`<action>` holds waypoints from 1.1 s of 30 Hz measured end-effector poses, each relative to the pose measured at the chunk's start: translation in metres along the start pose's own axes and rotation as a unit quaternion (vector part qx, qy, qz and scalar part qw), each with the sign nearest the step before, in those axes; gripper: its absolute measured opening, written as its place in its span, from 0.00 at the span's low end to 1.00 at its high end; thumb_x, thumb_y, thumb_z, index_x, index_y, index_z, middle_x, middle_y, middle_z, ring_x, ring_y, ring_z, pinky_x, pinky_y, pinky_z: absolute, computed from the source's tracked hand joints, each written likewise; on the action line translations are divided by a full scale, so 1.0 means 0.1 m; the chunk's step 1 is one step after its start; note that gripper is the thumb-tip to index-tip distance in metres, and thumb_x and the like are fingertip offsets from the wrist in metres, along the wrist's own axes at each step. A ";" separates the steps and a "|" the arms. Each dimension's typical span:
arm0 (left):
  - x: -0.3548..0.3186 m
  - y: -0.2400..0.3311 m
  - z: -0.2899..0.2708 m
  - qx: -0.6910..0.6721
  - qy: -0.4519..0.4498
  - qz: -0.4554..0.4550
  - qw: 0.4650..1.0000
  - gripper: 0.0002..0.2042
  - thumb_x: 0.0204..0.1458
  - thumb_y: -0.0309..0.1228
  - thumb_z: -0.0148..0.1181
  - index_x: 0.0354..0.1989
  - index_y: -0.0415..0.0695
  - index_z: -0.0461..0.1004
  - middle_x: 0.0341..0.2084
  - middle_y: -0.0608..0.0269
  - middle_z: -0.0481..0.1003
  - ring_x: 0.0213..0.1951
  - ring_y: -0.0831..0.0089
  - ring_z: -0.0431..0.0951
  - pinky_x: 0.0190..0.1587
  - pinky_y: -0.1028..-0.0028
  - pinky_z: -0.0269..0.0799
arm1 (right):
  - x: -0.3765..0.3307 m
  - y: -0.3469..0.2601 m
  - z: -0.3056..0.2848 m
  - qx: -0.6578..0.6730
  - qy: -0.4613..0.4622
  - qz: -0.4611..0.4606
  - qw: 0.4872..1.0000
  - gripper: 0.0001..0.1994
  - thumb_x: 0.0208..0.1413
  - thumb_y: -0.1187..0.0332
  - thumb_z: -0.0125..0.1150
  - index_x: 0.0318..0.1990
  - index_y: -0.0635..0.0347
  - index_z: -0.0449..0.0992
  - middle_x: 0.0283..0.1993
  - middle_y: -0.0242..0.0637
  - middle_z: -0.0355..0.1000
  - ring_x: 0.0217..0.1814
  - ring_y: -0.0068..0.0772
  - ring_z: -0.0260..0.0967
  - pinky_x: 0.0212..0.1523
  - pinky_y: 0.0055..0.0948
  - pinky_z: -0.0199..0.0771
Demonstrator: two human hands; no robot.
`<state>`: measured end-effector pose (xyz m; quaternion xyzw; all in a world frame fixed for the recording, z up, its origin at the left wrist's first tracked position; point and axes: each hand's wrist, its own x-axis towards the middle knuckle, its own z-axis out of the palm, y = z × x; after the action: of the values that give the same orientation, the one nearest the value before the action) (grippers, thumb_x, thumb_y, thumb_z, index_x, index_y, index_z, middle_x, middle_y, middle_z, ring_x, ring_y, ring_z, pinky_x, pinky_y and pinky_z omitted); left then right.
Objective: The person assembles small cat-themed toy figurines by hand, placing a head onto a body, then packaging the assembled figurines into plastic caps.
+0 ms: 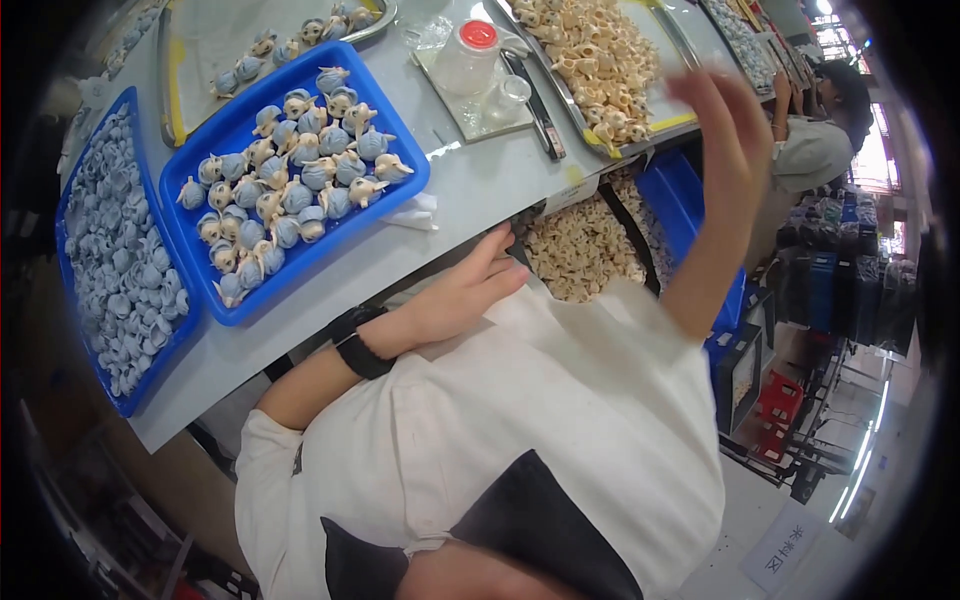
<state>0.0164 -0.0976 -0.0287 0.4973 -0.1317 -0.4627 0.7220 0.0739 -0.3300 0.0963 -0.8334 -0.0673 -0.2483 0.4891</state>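
My left hand, with a black watch on its wrist, rests at the table's front edge against my white shirt. Its fingers are stretched out and no object shows in them. My right hand is raised beside the metal tray of beige doll head parts; its fingers are extended, blurred by motion, and hold nothing I can see. Closest to my left hand on the tabletop is a blue tray with small doll heads that have blue-grey hair.
Far left, another blue tray holds blue-grey hair pieces. A red-lidded clear jar, a small glass jar and a black-handled tool lie mid-table. Beige parts fill a bin below the edge. Another person sits at right.
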 end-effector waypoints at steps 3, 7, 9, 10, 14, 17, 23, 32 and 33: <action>0.15 -0.05 0.12 0.008 0.047 -0.022 0.999 0.34 0.56 0.37 0.44 0.62 0.38 0.31 0.62 0.48 0.42 0.61 0.64 0.49 0.60 0.73 0.46 | -0.96 0.61 -0.29 0.188 0.085 0.180 0.962 0.19 0.59 0.55 0.41 0.33 0.65 0.70 0.31 0.41 0.72 0.31 0.28 0.70 0.36 0.26 0.70; 0.38 -0.13 0.19 -0.156 0.074 -0.108 0.979 0.39 0.54 0.39 0.48 0.62 0.40 0.28 0.59 0.52 0.47 0.59 0.64 0.54 0.58 0.71 0.50 | -1.65 0.94 0.26 0.479 0.111 0.394 0.777 0.20 0.60 0.54 0.37 0.47 0.61 0.65 0.45 0.39 0.68 0.48 0.34 0.65 0.48 0.35 0.65; 0.39 -0.09 0.25 -0.136 0.059 -0.112 0.983 0.36 0.53 0.38 0.49 0.63 0.41 0.33 0.57 0.53 0.51 0.56 0.66 0.57 0.57 0.72 0.53 | -1.58 1.00 0.46 0.542 0.100 0.354 0.756 0.18 0.59 0.58 0.41 0.50 0.60 0.63 0.47 0.38 0.66 0.50 0.33 0.63 0.50 0.35 0.63; 0.40 -0.06 0.26 -0.118 0.043 -0.110 0.986 0.34 0.53 0.38 0.50 0.63 0.41 0.37 0.54 0.55 0.56 0.54 0.67 0.61 0.55 0.72 0.56 | -1.52 1.04 0.51 0.599 0.083 0.309 0.734 0.17 0.58 0.62 0.45 0.52 0.60 0.62 0.49 0.37 0.65 0.52 0.31 0.61 0.51 0.36 0.62; 0.10 0.07 0.32 0.283 -0.010 0.048 0.958 0.24 0.48 0.32 0.57 0.54 0.43 0.59 0.45 0.55 0.65 0.44 0.66 0.70 0.48 0.73 0.65 | -1.61 1.13 0.34 0.560 0.033 0.375 0.738 0.15 0.52 0.75 0.51 0.49 0.62 0.64 0.45 0.37 0.68 0.46 0.28 0.65 0.47 0.33 0.66; 0.09 0.34 0.39 0.533 0.042 0.261 0.804 0.27 0.39 0.31 0.63 0.51 0.43 0.61 0.44 0.54 0.64 0.44 0.62 0.68 0.46 0.69 0.63 | -1.64 1.10 0.23 0.532 0.006 0.346 0.773 0.12 0.52 0.75 0.51 0.46 0.62 0.66 0.40 0.36 0.70 0.41 0.27 0.68 0.41 0.29 0.69; 0.56 0.41 0.33 0.625 0.264 0.361 0.640 0.24 0.33 0.34 0.65 0.42 0.44 0.66 0.40 0.59 0.64 0.43 0.63 0.63 0.43 0.65 0.56 | -1.44 0.91 0.41 0.453 0.064 0.337 0.823 0.07 0.53 0.70 0.53 0.37 0.63 0.68 0.35 0.36 0.71 0.32 0.23 0.68 0.36 0.24 0.70; 0.75 0.38 0.22 0.572 0.239 0.380 0.687 0.10 0.39 0.31 0.62 0.28 0.42 0.69 0.24 0.60 0.66 0.30 0.63 0.67 0.32 0.68 0.62 | -1.51 1.01 0.41 0.452 0.086 0.308 0.833 0.15 0.56 0.67 0.50 0.47 0.67 0.65 0.43 0.39 0.69 0.45 0.29 0.68 0.46 0.30 0.68; 0.76 0.39 0.21 0.571 0.235 0.381 0.689 0.10 0.39 0.31 0.62 0.28 0.42 0.69 0.24 0.60 0.66 0.30 0.63 0.67 0.32 0.68 0.62 | -1.50 1.00 0.40 0.468 0.081 0.303 0.826 0.13 0.55 0.69 0.51 0.45 0.67 0.66 0.41 0.38 0.70 0.42 0.27 0.68 0.43 0.28 0.69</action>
<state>0.0648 -0.1674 -0.0067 0.8132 -0.3744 0.1482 0.4203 -0.0066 -0.3278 -0.0698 -0.4598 0.1205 -0.0927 0.8749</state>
